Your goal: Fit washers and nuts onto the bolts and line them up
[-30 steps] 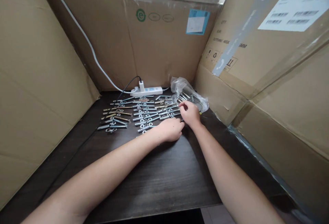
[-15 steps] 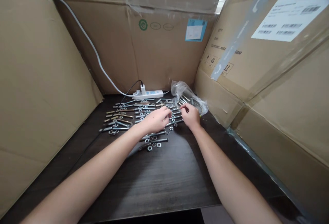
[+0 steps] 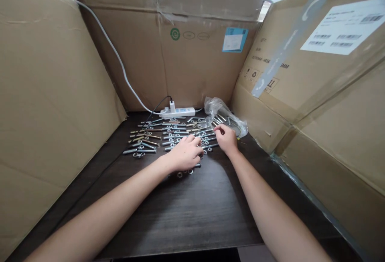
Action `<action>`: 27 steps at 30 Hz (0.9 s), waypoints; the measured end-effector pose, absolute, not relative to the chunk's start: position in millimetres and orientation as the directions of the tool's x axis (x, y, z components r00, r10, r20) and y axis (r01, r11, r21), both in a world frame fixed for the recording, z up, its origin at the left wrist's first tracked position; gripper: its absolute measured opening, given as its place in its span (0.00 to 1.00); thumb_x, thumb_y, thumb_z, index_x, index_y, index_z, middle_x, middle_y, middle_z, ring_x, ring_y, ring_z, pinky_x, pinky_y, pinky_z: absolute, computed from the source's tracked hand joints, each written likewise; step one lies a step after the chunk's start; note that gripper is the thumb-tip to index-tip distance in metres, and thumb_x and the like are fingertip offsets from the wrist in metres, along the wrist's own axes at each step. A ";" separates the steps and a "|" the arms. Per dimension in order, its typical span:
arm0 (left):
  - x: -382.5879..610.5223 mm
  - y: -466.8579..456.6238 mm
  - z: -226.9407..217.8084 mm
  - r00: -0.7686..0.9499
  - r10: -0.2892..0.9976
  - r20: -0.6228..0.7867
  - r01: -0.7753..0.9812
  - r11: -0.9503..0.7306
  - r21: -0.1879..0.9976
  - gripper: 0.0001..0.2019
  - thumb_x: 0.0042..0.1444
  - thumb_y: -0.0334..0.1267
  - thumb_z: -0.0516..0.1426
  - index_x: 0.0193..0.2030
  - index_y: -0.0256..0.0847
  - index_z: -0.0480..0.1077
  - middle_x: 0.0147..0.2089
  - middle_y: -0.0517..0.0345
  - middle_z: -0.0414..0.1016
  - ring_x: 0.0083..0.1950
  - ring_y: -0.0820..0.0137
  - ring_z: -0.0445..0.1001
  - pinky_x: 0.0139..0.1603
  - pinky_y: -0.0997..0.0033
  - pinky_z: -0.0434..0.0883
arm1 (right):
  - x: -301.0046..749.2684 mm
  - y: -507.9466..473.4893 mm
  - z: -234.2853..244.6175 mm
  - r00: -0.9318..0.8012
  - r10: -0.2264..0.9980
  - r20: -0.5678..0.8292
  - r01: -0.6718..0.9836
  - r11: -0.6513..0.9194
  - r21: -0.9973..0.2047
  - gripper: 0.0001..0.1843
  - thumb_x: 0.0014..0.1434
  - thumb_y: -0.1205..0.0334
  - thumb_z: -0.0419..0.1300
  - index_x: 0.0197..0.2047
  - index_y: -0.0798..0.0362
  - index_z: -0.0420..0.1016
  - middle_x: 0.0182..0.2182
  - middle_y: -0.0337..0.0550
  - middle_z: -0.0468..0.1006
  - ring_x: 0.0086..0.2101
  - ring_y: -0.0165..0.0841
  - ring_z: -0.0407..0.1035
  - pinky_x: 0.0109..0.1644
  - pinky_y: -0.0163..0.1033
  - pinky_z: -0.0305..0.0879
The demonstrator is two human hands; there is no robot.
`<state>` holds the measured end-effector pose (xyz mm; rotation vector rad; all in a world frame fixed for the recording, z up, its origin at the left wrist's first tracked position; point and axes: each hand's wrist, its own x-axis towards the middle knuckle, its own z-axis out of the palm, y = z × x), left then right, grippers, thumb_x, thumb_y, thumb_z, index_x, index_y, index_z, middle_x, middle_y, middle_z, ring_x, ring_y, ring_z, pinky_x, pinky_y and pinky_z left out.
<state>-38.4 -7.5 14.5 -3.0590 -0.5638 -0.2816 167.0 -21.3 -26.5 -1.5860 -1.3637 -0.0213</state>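
Many metal bolts (image 3: 146,151), nuts and washers lie in rows on a dark table (image 3: 192,214). My left hand (image 3: 186,152) is over the near part of the middle rows, its fingers curled downward with the tips close to the thumb; whatever is between them is hidden. It covers part of the bolts beneath. Farther right, my right hand (image 3: 226,138) pinches thumb and forefinger at the end of a bolt (image 3: 207,132). Close to my left wrist, a nut (image 3: 179,175) and a washer (image 3: 190,171) lie on the tabletop.
A clear plastic bag (image 3: 221,107) with more bolts lies behind my right hand. At the back stands a white power strip (image 3: 180,112) with a plug; a black cable (image 3: 111,165) runs left across the table. Cardboard boxes (image 3: 195,65) wall in three sides.
My left hand has come nearer to me and lower, now over the close rows. My right hand stays at the same bolts, fingers still pinched. The whole view has shifted slightly.
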 end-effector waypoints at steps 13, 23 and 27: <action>-46.2 -15.5 16.7 0.901 0.401 0.166 0.376 -0.912 0.161 0.11 0.54 0.30 0.51 0.41 0.42 0.72 0.44 0.53 0.66 0.46 0.63 0.61 0.48 0.62 0.63 | 168.4 -21.5 -28.2 0.413 0.733 0.541 0.721 0.100 -0.686 0.11 0.51 0.64 0.50 0.28 0.53 0.74 0.24 0.40 0.75 0.25 0.32 0.65 0.31 0.35 0.58; -97.4 -15.4 26.9 0.758 0.552 0.348 0.415 -0.819 0.397 0.09 0.57 0.29 0.47 0.34 0.40 0.69 0.38 0.57 0.68 0.42 0.67 0.63 0.44 0.67 0.63 | 179.7 -17.8 -35.6 0.470 0.698 0.540 0.734 0.031 -0.679 0.12 0.52 0.65 0.49 0.29 0.53 0.74 0.24 0.40 0.74 0.27 0.33 0.65 0.33 0.36 0.58; -117.1 1.6 16.6 0.665 0.643 0.380 0.422 -0.743 0.520 0.10 0.57 0.29 0.47 0.30 0.40 0.67 0.34 0.59 0.68 0.39 0.69 0.65 0.42 0.69 0.63 | 190.2 -13.6 -42.9 0.490 0.669 0.559 0.765 -0.021 -0.644 0.11 0.51 0.64 0.49 0.30 0.54 0.73 0.28 0.43 0.74 0.32 0.36 0.65 0.38 0.38 0.60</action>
